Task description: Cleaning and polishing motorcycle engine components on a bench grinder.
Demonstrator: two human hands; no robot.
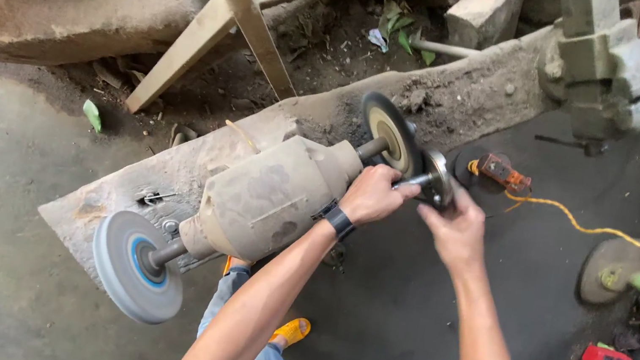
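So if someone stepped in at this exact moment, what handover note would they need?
Left hand: closed around a metal tool at the right-hand shaft of the bench grinder.
Right hand: fingers on a small metal disc at the shaft's end.
A dusty wheel sits further in on that shaft; a grey wheel is on the other end.
Done and left: cannot tell whether the disc is going on or coming off.

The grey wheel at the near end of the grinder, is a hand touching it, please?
No, both hands work at the far end; the grey wheel stands untouched.
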